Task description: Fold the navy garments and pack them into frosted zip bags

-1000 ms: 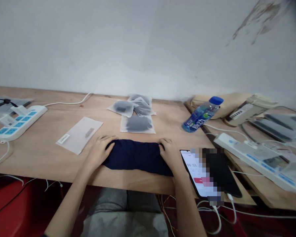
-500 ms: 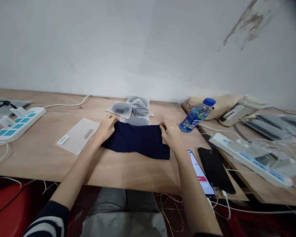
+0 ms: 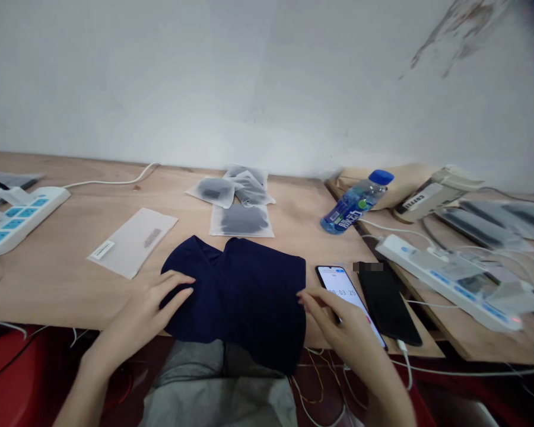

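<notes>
A pale wall backs the wooden table. My left hand has thumb and forefinger slightly parted on the navy cloth; I can't tell whether they grip. My right hand pinches its right edge. It overhangs the table's near side. I'd call this arranging; moving it calls for even tension, clear of the phone.

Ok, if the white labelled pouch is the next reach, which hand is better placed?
Left, I'd judge: the left hand is over the navy cloth's left side, near the white pouch. The right hand is at the cloth's right edge, farther off.
</notes>
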`<state>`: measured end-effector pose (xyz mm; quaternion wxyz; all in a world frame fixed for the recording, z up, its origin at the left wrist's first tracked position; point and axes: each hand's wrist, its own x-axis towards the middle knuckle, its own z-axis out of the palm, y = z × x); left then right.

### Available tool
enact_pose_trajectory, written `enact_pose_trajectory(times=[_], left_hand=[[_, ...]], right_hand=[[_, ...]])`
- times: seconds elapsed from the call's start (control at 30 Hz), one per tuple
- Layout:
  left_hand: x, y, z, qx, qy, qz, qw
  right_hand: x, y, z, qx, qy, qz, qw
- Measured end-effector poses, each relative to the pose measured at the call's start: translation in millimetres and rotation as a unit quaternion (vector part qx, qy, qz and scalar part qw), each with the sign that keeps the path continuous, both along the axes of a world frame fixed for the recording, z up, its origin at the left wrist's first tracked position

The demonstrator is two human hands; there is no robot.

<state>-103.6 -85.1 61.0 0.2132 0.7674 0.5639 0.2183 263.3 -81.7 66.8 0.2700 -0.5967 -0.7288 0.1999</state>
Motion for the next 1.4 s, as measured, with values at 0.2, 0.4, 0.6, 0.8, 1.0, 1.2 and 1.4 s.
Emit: enact_pose_trajectory(times=[0.2, 0.4, 0.6, 0.8, 1.0, 1.2, 1.4], left_hand=[[45.0, 39.2, -38.4, 0.106, 0.096, -0.030, 0.989], [60.4, 44.9, -66.3, 0.147, 0.143, 0.001, 0.979], [74.4, 39.3, -67.6, 0.163, 0.143, 0.054, 0.975], [61.8, 23.1, -52.4, 0.182, 0.094, 0.096, 0.974], [25.2, -17.6, -41.8, 0.129, 0.017, 0.036, 0.991], [2.0, -50.7, -52.5, 0.084, -0.005, 0.024, 0.996], [-7.5, -52.6, -61.6, 0.096, -0.021, 0.022, 0.995]], right_hand=[[-42.4, 34.0, -42.5, 0.088, -0.180, 0.007, 0.980], [-42.1, 59.3, -61.6, 0.106, -0.244, 0.008, 0.964], [-30.1, 92.2, -66.8, 0.060, -0.237, 0.052, 0.968], [-26.2, 62.4, -47.6, 0.111, -0.159, 0.018, 0.981], [-16.7, -16.9, -45.3, 0.075, -0.046, 0.041, 0.995], [2.1, -58.8, -68.4, 0.038, -0.013, 0.038, 0.998], [7.4, -57.2, -57.4, 0.050, 0.030, 0.024, 0.998]])
